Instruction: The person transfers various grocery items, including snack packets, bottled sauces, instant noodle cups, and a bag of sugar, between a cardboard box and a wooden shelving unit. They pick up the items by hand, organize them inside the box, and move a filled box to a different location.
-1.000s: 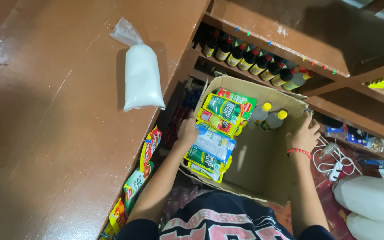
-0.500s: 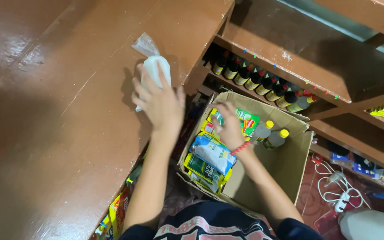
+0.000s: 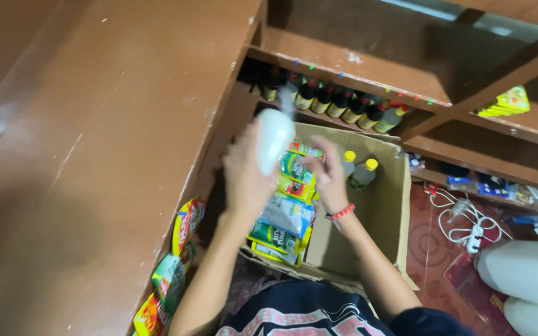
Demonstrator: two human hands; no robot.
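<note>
From the head view, the left hand [image 3: 247,177] has its grip clamped on a white bag [image 3: 274,138], held over the open cardboard box [image 3: 381,205] just right of the counter [image 3: 94,155]. The right hand [image 3: 326,174], fingers loosely apart, touches the packets [image 3: 287,211] inside. Blurred and held high, the soft bag could slip and burst on the packets. Half a second ago it still lay on the counter.

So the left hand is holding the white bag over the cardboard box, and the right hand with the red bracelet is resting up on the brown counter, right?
Not quite. The left hand does hold the white bag over the cardboard box, but the right hand, the one with the red bracelet, is not on the brown counter. The head view shows it inside the box, at the green and yellow packets.
</note>
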